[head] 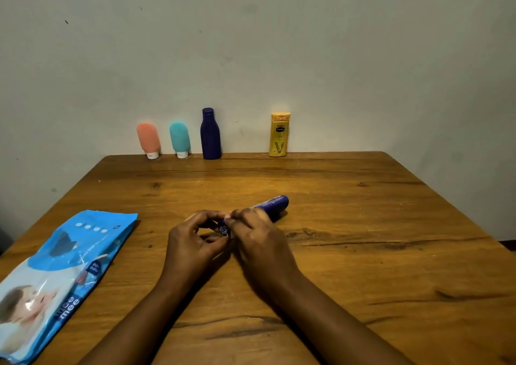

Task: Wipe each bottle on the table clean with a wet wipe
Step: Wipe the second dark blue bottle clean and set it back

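Where the wipes lie: wipes pack (64, 275) flat at the left edge of the table (363, 253), towards the near left corner, within easy reach of the left arm; I cannot tell whether its flap is open.
Coral tube (148, 138): stands cap-down at the far edge, leftmost of the row, against the wall; probably parked there to wait its turn.
Teal tube (179, 138): also cap-down, just beside the coral one, apart from it.
Left hand (192, 242): forearm comes in from the near edge. Thumb and fingers curl into a ring, and their tips pinch the near end of the lying bottle, seemingly to steady or turn it.
Navy bottle (210, 138): upright at the far edge, right of the teal tube.
Lying blue bottle (272, 204): on its side at the middle of the table, its far end pointing right and away. Probably laid down so its whole length can be worked over.
Right hand (259, 239): draped over the bottle's middle, knuckles up, fingers wrapped round the body and clamped on it. No wipe shows in either hand, though one could be hidden under the palm.
Yellow lotion bottle (279, 137): upright at the far edge, well apart from the navy one.
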Motion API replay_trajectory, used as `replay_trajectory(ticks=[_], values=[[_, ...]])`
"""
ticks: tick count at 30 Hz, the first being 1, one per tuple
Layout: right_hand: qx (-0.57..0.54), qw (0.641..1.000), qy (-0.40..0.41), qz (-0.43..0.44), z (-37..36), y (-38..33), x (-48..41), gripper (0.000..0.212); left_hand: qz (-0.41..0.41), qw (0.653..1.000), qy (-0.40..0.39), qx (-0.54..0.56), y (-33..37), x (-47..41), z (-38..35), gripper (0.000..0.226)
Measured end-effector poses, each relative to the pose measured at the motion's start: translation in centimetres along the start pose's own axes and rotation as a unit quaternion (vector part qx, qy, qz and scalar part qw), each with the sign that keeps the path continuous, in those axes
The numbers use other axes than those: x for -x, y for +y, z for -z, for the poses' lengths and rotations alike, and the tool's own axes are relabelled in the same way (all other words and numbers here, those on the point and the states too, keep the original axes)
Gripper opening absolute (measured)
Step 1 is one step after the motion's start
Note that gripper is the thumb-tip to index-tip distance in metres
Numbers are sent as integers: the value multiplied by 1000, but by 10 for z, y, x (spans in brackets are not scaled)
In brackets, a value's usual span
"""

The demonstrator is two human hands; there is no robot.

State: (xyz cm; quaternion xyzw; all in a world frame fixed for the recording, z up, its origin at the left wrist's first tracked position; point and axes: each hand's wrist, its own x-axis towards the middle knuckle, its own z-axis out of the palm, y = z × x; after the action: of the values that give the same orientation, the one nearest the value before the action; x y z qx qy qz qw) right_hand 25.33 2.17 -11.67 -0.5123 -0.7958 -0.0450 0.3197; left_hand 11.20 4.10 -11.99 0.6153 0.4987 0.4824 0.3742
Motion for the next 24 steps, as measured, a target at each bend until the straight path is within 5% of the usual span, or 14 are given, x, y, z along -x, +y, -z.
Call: replay_trajectory(ticks=[8, 16, 24], values=[[-48, 976, 90, -195, 11, 74, -14, 26, -70, 995, 9, -75, 2, -2, 5, 53], [-54, 992, 61, -91, 6, 30, -4, 28, -70, 994, 11, -84, -2, -3, 6, 53], [-59, 965, 80, -243, 10, 89, -15, 26, -89, 990, 12, -106, 0, -1, 5, 52]])
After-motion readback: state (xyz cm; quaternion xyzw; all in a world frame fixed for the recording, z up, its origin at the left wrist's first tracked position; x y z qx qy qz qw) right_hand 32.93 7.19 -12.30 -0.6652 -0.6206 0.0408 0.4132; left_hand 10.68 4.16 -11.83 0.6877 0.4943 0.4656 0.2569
